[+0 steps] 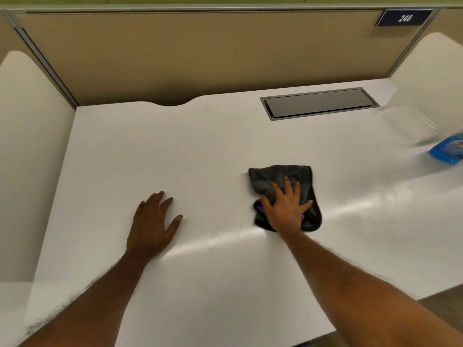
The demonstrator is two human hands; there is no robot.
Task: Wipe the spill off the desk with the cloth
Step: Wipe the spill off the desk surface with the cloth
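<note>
Cloth (285,194) (dark grey) lies flat under right hand (285,211) on desk (200,146).

light: bright, even | glare: streaks on desk (225,146) | edges: warped, blurred

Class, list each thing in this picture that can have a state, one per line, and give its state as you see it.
cloth: dark grey, crumpled, lying on the desk under the right hand
right hand: palm down, pressing on the cloth
left hand: flat on the bare desk, holding nothing
desk: white, glossy; no spill clearly visible
cable hatch: lid closed
blue object: on the desk's right edge, partly cut off
</note>
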